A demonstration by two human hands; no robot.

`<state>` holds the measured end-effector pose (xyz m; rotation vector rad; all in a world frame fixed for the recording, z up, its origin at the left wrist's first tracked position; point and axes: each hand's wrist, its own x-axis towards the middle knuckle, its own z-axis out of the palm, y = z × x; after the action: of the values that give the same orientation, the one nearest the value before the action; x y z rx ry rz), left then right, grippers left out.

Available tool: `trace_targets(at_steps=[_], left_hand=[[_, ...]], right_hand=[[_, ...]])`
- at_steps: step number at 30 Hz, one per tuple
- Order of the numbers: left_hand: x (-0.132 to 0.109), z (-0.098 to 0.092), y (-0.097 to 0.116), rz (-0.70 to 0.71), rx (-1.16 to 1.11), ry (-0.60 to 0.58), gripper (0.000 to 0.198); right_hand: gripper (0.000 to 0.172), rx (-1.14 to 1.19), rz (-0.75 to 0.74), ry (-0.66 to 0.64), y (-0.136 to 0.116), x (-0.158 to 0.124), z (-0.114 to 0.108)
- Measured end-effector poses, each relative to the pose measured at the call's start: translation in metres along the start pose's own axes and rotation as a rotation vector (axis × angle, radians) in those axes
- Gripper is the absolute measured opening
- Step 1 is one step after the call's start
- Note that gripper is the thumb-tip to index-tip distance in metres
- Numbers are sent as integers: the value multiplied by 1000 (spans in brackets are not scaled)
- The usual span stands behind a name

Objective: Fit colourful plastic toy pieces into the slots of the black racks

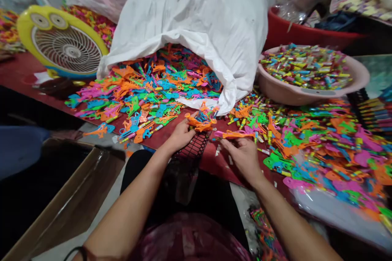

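My left hand [181, 134] is closed around the side of a small bundle of plastic toy pieces [202, 120], mostly orange with some blue; its far fingers are partly hidden. Just below that bundle is a black mesh basket [194, 144] at the table's front edge. Between the fingers and thumb of my right hand [243, 155] is a flat orange and pink plastic toy piece [237, 134], pointing left toward the bundle. Its exact kind is too blurred to make out. Loose plastic pieces [150, 89] in orange, blue, green and pink spill from a white sack [196, 4] beyond my hands.
To the right, more coloured pieces [337, 142] cover the red table [167, 130]. A pink basin [288, 89] holds small wrapped tubes. A yellow fan [24, 28] stands at left. Below it is an open cardboard box [76, 187]. A red tub [284, 28] sits behind the basin.
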<state>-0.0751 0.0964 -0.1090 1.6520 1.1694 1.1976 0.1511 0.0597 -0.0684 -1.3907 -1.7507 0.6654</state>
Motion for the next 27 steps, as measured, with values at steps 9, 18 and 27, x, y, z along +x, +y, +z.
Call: trace_targets(at_steps=[9, 18, 27], left_hand=[[-6, -3, 5, 37, -43, 24, 64], [0, 3, -11, 104, -14, 57, 71], [0, 3, -11, 100, 58, 47, 69]], right_hand=[[18, -128, -297, 10, -9, -5, 26], [30, -496, -392, -87, -9, -3, 29], [27, -584, -431, -75, -20, 2, 38]])
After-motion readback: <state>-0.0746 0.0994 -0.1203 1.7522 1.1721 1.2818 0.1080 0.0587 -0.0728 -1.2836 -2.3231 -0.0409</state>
